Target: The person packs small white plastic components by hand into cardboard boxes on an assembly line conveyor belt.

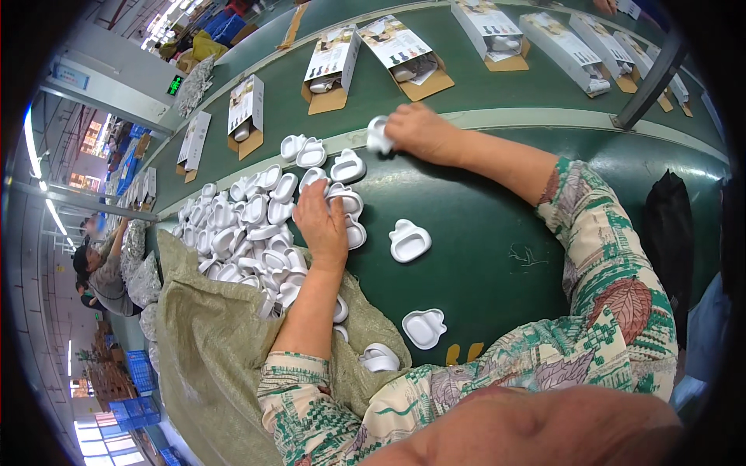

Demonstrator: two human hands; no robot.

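My right hand (423, 133) pinches a small white cloud-shaped plastic tray (379, 137) near the far rim of the green work surface. The held tray is slightly blurred. My left hand (321, 225) lies with fingers stretched over the right edge of a big heap of similar white trays (249, 221); some trays beneath it are partly hidden. Just beyond the left fingers sits another white tray (347, 166). Two single pieces lie apart toward me: a white tray (410, 241) and a lower white tray (424, 328).
An olive woven sack (210, 334) spreads under the heap, with a white piece (380, 357) on its edge. Open cardboard boxes (330, 66) line the belt beyond a pale rail (497, 118). A metal post (653, 81) stands far right. Another person (113, 276) works at left.
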